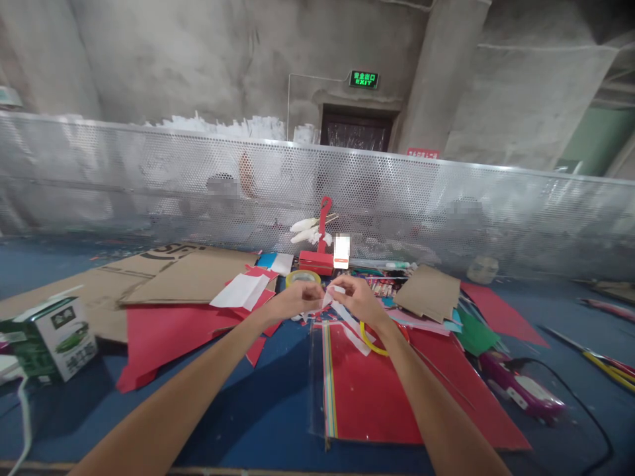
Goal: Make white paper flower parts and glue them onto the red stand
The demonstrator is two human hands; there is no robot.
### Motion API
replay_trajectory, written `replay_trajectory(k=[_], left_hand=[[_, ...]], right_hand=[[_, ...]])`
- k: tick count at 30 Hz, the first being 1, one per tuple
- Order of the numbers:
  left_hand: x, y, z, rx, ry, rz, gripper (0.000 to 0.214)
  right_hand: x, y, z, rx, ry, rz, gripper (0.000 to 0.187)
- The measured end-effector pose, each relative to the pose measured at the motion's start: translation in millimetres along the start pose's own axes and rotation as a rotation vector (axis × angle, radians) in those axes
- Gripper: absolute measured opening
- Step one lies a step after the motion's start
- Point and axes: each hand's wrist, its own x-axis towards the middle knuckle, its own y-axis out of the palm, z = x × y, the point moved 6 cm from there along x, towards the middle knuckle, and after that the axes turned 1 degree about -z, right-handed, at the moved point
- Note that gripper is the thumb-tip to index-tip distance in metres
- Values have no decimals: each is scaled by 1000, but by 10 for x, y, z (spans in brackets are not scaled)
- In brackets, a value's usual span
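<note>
My left hand (300,299) and my right hand (358,301) meet over the middle of the table, fingertips close together. Between them they pinch a thin white paper strip (352,322), whose loose end hangs below my right hand toward a red sheet pack (372,390). Partly under my right wrist lies a yellow ring (371,342). Just behind my left hand sits a roll of yellow tape (301,276). Beyond both hands stands a red paper piece with a looped upright (325,228) and white petal-like shapes (306,231) attached. The exact fold at my fingertips is too small to make out.
Cardboard sheets (191,277) and red paper (169,334) spread on the left, near a green-and-white box (59,340). To the right are cardboard (429,292), a purple device with a cable (520,390) and yellow-handled scissors (608,370). A perforated metal screen (397,198) borders the back.
</note>
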Motion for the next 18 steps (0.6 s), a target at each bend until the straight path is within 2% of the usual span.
replay_trajectory(k=[9, 14, 18], left_hand=[[14, 67, -64, -152, 92, 28, 21], [8, 52, -81, -27, 69, -16, 19], [8, 6, -88, 62, 47, -96, 17]], right_hand=[[14, 9, -82, 71, 57, -23, 26], [14, 38, -108, 62, 72, -10, 24], [6, 53, -174, 32, 117, -4, 20]])
